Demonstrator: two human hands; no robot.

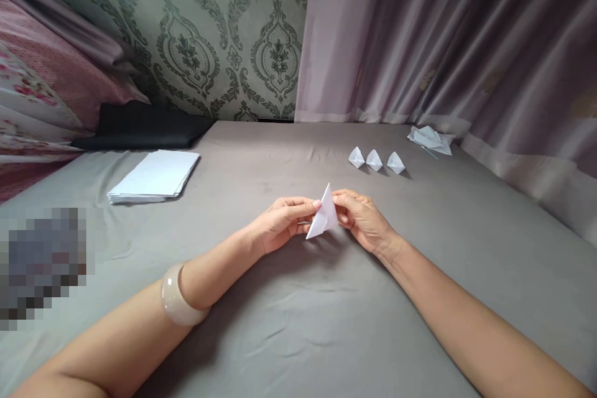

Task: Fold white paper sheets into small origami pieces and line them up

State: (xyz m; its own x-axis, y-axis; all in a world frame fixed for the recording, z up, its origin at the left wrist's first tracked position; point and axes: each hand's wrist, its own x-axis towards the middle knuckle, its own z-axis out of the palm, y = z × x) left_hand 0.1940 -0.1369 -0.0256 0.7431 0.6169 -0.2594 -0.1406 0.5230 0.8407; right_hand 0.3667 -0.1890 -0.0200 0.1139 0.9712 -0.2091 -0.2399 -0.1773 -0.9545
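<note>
A folded piece of white paper [325, 214], pointed at the top and at its lower left corner, is held upright just above the grey cloth. My left hand [285, 222] pinches its left edge, thumb in front and the other fingers partly hidden behind. On the opposite side, my right hand [361, 216] grips the paper between thumb and fingers. Beyond my right hand stand three small folded paper boats: a left one [357, 158], a middle one [374, 160] and a right one [396, 163].
A stack of white paper [156, 174] lies at the left, in front of a folded black cloth [144, 126]. Loose folded papers [431, 138] lie at the back right near the curtain [396, 37]. A blurred-out object [44, 261] sits at the left edge.
</note>
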